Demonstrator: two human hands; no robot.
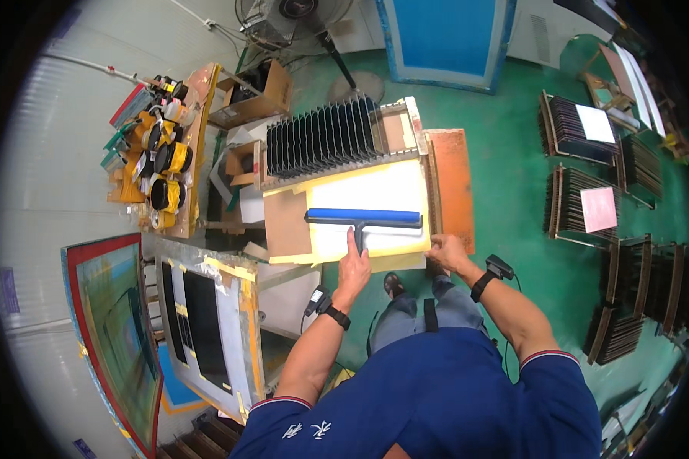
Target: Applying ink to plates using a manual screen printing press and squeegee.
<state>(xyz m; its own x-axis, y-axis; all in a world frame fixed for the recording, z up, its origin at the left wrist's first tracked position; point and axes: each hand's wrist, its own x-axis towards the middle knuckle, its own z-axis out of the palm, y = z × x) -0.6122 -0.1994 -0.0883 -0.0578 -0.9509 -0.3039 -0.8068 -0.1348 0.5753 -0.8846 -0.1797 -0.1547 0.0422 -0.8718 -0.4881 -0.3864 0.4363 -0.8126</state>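
My left hand (354, 274) is closed around the black handle of a wide blue roller (364, 216). The roller lies across a white sheet or panel (375, 191) bordered with yellow tape, on a work surface in front of me. My right hand (449, 253) is at the near right corner of that yellow border, fingertips drawn together at the edge; whatever they pinch is too small to make out. A brown board (287, 222) adjoins the white area on the left. Just beyond stands a rack of upright black sheets (321, 138).
An orange board (453, 183) sits right of the work surface. Taped rolls and bottles fill a shelf (195, 168) at left, above framed screens (107, 329). A standing fan (337, 61) and a blue framed screen (445, 42) are beyond. Racks of panels (582, 203) stand on the green floor at right.
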